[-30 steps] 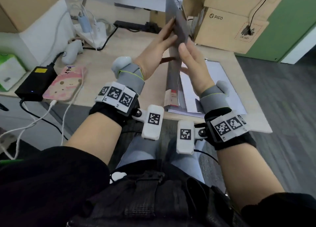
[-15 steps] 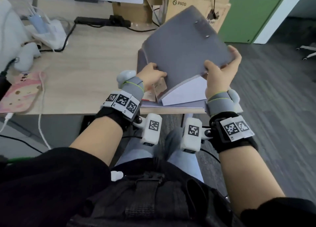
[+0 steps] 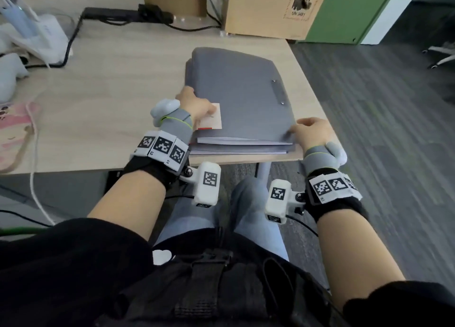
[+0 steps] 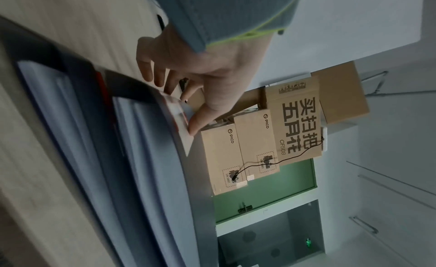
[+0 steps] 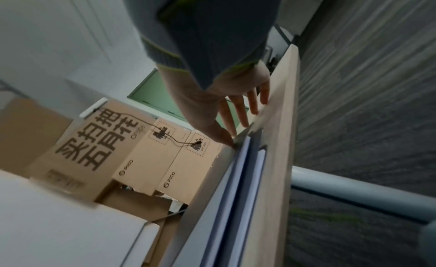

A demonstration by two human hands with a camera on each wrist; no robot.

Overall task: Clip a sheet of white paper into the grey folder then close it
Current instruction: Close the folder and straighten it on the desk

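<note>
The grey folder (image 3: 236, 90) lies on the right end of the desk, its cover down and almost flat. White paper (image 3: 241, 141) shows as thin edges between the covers, also in the left wrist view (image 4: 141, 140) and the right wrist view (image 5: 238, 168). My left hand (image 3: 199, 105) is at the spine corner, thumb pressing on the folder's label (image 3: 214, 120) and fingers straight beside the spine (image 4: 174, 103). At the near right corner, my right hand (image 3: 302, 130) touches the cover with its thumb tip, and its straight fingers lie along the desk edge (image 5: 245, 125).
A second layer of sheets (image 3: 236, 151) lies under the folder. Cardboard boxes (image 3: 270, 9) stand behind it, with a black power strip (image 3: 123, 13) to their left. A pink phone (image 3: 12, 130) and a white cable (image 3: 34, 166) are at the far left. The wooden desk (image 3: 110, 93) ends just right of the folder.
The folder cover came down from upright, through half open, to nearly flat. My right hand slid from the cover's far edge to its near right corner. My left hand stayed at the spine.
</note>
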